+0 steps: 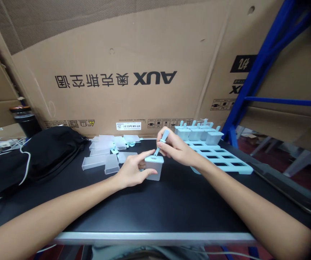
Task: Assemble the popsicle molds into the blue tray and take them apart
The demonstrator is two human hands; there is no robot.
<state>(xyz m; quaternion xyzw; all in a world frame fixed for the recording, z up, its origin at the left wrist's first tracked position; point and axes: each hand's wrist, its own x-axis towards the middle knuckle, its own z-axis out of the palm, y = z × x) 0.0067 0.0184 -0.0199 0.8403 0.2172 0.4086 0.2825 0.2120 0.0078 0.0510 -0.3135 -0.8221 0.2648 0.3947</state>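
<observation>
My left hand (135, 169) grips a translucent popsicle mold (155, 171) with a light blue lid, upright over the black table. Between the fingers of my right hand (173, 146) is a light blue stick (165, 135), tilted, its lower tip at the opening in the lid. Several clear mold cups (112, 164) lie to the left of my hands, with small light blue parts (130, 144) among them. On the right sits a light blue rack (232, 163) with empty slots, and lidded molds with sticks (214, 137) stand at its back.
A large cardboard box (104, 43) stands behind the table (144, 213). At the left are a black bag (55, 151), white cables (4, 145) and a dark cylinder (25, 121). A blue metal frame (249, 86) rises at the right.
</observation>
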